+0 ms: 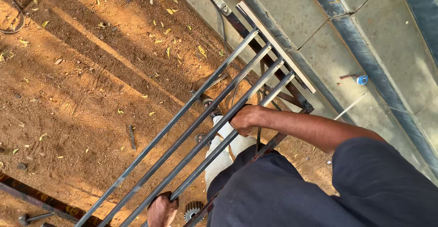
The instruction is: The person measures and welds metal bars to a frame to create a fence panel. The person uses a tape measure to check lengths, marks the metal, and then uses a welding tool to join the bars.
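A steel grille frame (182, 131) of several long parallel square bars runs diagonally from the bottom left to the upper right, above reddish dirt. My right hand (245, 119) is closed around the bar nearest me, close to the frame's far end. My left hand (162, 211) grips the same side of the frame at the bottom edge of the view, partly cut off. My legs in light trousers and my sandalled feet (211, 113) show through the bars beneath the frame.
A concrete slab floor (328, 53) with dark joints lies at the upper right, with a small blue tape measure (362, 79) on it. A pale flat strip (273, 44) lies across the frame's far end. A toothed metal disc (194, 208) and a rusty beam (41, 202) lie on the dirt.
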